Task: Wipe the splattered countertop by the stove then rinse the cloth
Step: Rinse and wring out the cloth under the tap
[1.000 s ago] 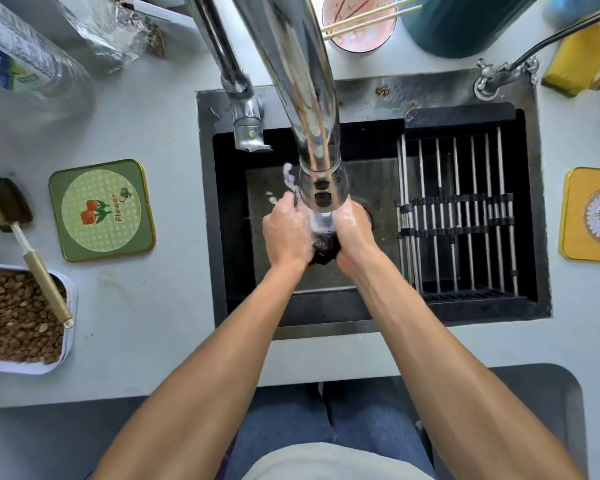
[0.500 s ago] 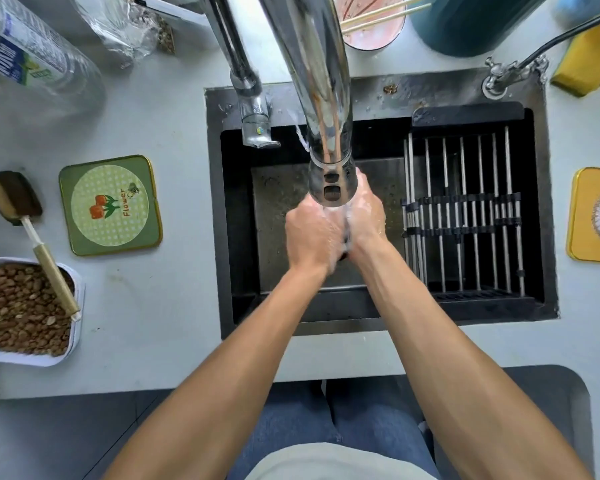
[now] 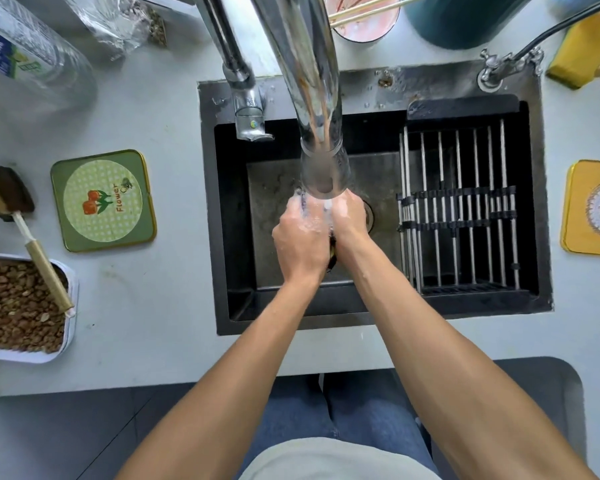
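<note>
Over the dark sink (image 3: 222, 216), my left hand (image 3: 300, 237) and my right hand (image 3: 349, 221) are pressed together under the chrome tap spout (image 3: 321, 161). Water runs from the spout onto my fingers. Between my palms sits a dark cloth (image 3: 332, 252), almost wholly hidden; only a small dark edge shows below my hands. Both hands are closed around it. The pale countertop (image 3: 160, 292) lies on both sides of the sink.
A dish rack (image 3: 461, 209) fills the sink's right half. Left of the sink lie a green coaster (image 3: 103, 200), a brush (image 3: 18, 216) and a tray of nuts (image 3: 14, 306). A yellow coaster (image 3: 593, 207) lies right; a bottle (image 3: 21, 53) and cup (image 3: 364, 19) stand behind.
My hands stayed clasped on the cloth under the running water, rubbing it and shifting slightly toward the spout. The dark cloth showed more between my palms a second ago.
</note>
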The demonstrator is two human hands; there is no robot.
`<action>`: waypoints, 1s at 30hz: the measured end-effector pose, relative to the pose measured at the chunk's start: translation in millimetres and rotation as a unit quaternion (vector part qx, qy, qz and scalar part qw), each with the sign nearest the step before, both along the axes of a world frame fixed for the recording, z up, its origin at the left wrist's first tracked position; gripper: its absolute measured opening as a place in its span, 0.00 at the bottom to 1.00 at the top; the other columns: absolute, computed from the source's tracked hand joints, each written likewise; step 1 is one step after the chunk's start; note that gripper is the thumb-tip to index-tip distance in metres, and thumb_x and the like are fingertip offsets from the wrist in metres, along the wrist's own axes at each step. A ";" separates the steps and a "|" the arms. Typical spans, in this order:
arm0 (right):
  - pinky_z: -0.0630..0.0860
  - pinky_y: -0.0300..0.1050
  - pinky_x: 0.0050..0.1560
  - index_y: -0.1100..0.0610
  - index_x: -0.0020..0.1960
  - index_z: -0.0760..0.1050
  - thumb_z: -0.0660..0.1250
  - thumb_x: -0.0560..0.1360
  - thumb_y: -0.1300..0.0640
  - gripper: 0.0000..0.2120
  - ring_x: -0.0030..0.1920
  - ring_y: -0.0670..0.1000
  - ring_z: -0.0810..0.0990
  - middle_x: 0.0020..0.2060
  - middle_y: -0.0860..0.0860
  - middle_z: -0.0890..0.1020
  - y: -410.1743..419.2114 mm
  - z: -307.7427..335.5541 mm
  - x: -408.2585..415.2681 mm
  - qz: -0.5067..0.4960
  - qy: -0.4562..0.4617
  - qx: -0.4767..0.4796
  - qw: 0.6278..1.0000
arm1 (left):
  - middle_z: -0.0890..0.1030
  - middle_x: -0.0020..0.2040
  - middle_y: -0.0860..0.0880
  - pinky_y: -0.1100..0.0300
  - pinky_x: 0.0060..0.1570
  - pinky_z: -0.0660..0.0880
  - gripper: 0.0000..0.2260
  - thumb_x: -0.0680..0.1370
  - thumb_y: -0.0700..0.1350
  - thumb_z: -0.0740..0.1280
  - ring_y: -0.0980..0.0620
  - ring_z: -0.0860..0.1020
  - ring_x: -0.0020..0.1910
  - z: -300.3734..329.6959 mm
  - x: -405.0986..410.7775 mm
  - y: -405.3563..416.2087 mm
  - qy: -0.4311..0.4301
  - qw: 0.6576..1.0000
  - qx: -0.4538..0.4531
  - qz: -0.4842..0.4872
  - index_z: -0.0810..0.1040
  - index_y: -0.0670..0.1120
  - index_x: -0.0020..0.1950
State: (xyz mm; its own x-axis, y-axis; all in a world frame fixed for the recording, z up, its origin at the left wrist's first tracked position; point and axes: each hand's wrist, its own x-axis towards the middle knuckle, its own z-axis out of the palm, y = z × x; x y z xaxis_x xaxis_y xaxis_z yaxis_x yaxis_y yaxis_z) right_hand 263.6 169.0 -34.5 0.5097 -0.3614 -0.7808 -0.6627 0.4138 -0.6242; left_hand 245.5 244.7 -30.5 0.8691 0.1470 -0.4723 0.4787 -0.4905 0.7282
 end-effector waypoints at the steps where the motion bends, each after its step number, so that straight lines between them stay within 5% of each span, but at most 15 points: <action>1: 0.75 0.38 0.36 0.48 0.41 0.76 0.61 0.86 0.56 0.16 0.31 0.38 0.80 0.34 0.45 0.82 -1.3 -0.9 -1.9 0.028 0.008 -0.021 0.999 | 0.82 0.38 0.55 0.65 0.33 0.71 0.13 0.81 0.55 0.60 0.59 0.81 0.37 2.9 0.0 -4.6 -0.011 1.000 -0.006 -0.012 0.79 0.52 0.43; 5: 0.79 0.40 0.37 0.52 0.50 0.79 0.61 0.86 0.50 0.11 0.35 0.43 0.82 0.36 0.45 0.83 4.4 -5.6 -15.3 0.041 0.032 0.065 0.997 | 0.87 0.44 0.44 0.52 0.44 0.82 0.17 0.82 0.55 0.64 0.43 0.86 0.45 -1.3 19.4 -8.1 -0.004 0.997 0.028 -0.067 0.86 0.43 0.50; 8: 0.81 0.46 0.44 0.54 0.53 0.85 0.64 0.84 0.42 0.18 0.43 0.50 0.87 0.42 0.49 0.88 3.2 -4.5 -16.4 0.007 0.035 0.086 0.996 | 0.86 0.47 0.41 0.45 0.48 0.82 0.14 0.85 0.50 0.63 0.37 0.83 0.47 -19.4 29.6 9.0 0.024 0.994 0.067 -0.077 0.82 0.42 0.49; 13: 0.83 0.53 0.62 0.55 0.50 0.89 0.59 0.86 0.40 0.26 0.54 0.54 0.89 0.52 0.55 0.90 -16.9 -5.6 -26.9 -0.019 -0.004 0.129 0.991 | 0.81 0.49 0.44 0.50 0.50 0.70 0.22 0.87 0.58 0.58 0.40 0.78 0.54 -34.3 25.5 21.4 0.115 0.989 0.048 -0.076 0.79 0.41 0.52; 18: 0.85 0.53 0.57 0.59 0.55 0.85 0.63 0.85 0.43 0.21 0.51 0.53 0.89 0.50 0.57 0.90 -25.7 -6.6 -30.6 -0.057 -0.013 0.146 0.988 | 0.79 0.64 0.49 0.54 0.62 0.76 0.14 0.85 0.54 0.65 0.52 0.80 0.60 -19.8 14.6 25.6 0.034 0.997 0.005 -0.074 0.79 0.47 0.65; 21: 0.86 0.50 0.48 0.56 0.58 0.83 0.63 0.85 0.43 0.19 0.50 0.54 0.90 0.50 0.54 0.90 -29.4 -5.0 -33.0 -0.015 -0.021 0.125 0.992 | 0.82 0.57 0.54 0.62 0.54 0.77 0.06 0.82 0.56 0.69 0.60 0.81 0.54 -9.4 4.5 23.6 -0.016 0.992 -0.070 -0.106 0.80 0.55 0.55; 26: 0.84 0.42 0.46 0.53 0.55 0.85 0.68 0.84 0.48 0.11 0.55 0.55 0.89 0.53 0.55 0.89 -33.2 -1.7 -43.1 0.021 -0.061 0.117 0.991 | 0.86 0.54 0.55 0.68 0.51 0.79 0.09 0.78 0.57 0.76 0.60 0.83 0.55 -5.7 -2.0 18.7 0.019 0.976 -0.159 -0.149 0.82 0.58 0.55; 30: 0.85 0.44 0.53 0.56 0.61 0.84 0.70 0.83 0.55 0.09 0.57 0.53 0.87 0.57 0.56 0.88 -45.0 -5.9 -55.8 0.030 -0.067 0.116 0.990 | 0.90 0.50 0.48 0.57 0.48 0.85 0.09 0.80 0.44 0.75 0.51 0.88 0.50 -14.0 2.1 22.9 0.035 0.968 -0.198 -0.150 0.87 0.47 0.60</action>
